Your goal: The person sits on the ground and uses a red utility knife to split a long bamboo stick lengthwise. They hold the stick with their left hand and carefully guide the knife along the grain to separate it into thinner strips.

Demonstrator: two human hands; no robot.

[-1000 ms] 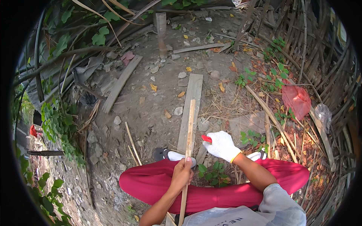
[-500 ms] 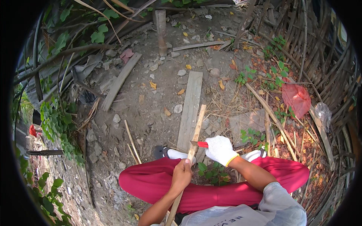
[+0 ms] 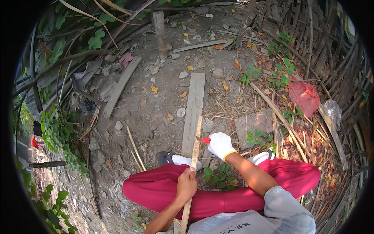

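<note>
My bare left hand [image 3: 187, 185] is wrapped round a long, pale strip of wood [image 3: 194, 158], which rises from my lap and points away from me. My right hand [image 3: 220, 146], in a white work glove with a yellow cuff, grips the red handle of a knife [image 3: 206, 140]. The knife's short dark blade lies across the strip near its far end; whether it cuts in cannot be made out. Behind the strip, a weathered grey board [image 3: 193, 111] lies flat on the dirt, reaching toward my feet.
Another grey board [image 3: 122, 86] lies to the left, and a short post [image 3: 159, 35] stands at the back. On the right are a long stick [image 3: 278, 115], a crumpled red plastic bag [image 3: 303, 97] and a fence of woven sticks [image 3: 331, 58]. A small green plant [image 3: 221, 177] grows between my legs.
The knife and my gloved hand have moved slightly away from me along the strip. The strip now stands more upright in the picture, its far end shifted left and nearer.
</note>
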